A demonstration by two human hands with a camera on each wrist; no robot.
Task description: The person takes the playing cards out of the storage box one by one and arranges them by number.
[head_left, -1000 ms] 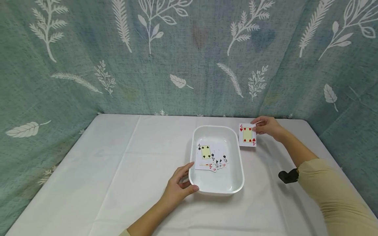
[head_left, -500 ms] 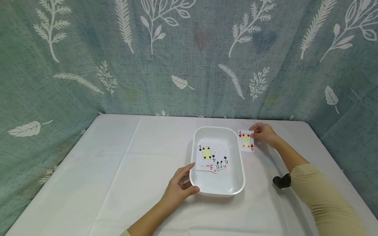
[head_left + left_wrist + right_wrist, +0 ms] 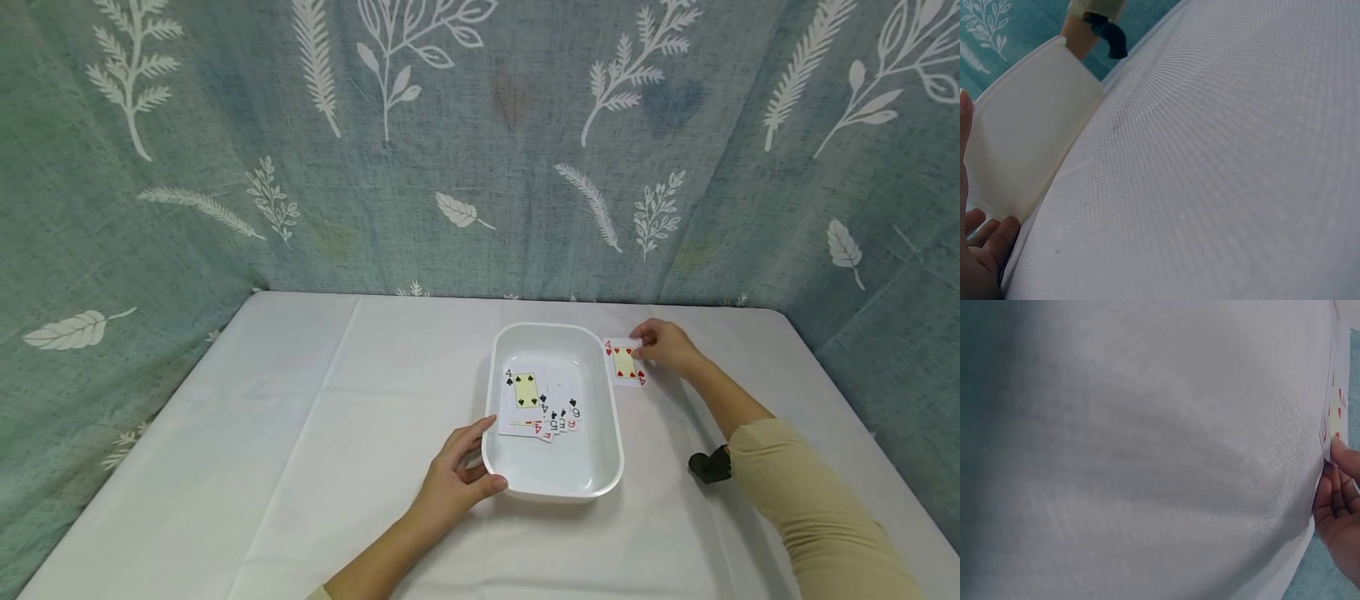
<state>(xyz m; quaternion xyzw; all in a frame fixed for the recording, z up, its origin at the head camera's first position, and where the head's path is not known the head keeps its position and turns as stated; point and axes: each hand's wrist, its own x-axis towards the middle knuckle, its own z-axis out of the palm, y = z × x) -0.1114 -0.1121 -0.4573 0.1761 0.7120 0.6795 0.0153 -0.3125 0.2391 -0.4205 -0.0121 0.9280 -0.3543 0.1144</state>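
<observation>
The right hand [image 3: 663, 346] pinches a four of hearts card [image 3: 626, 363] by its far right corner, with the thumb and fingers closed on the card's edge. The card is face up and sits low over the white tablecloth [image 3: 300, 433], just to the right of the white tray [image 3: 551, 483], near the tray's far right corner. I cannot tell if the card lies flat on the cloth or is a tiny bit above it. In the right wrist view the fingertips [image 3: 1338, 487] hold the card's edge, and the red hearts show at the side. The left hand [image 3: 453, 475] holds the near left corner of the tray. Its thumb lies along the tray's near rim and its fingers curl up against the left wall. In the left wrist view the tray's side wall [image 3: 1029, 125] stands right next to the fingers [image 3: 991, 234]. Inside the tray is a small pile of cards [image 3: 538, 404], spread out a bit, on the left side of the tray. The top one is a four of spades [image 3: 523, 389]. Other cards peek out under it, showing a 4, a 5 and a 6. A black wrist strap [image 3: 708, 467] shows at the end of the tan sleeve [image 3: 810, 508] on the right arm. Behind the table hangs a green curtain with white leaves [image 3: 465, 150].
</observation>
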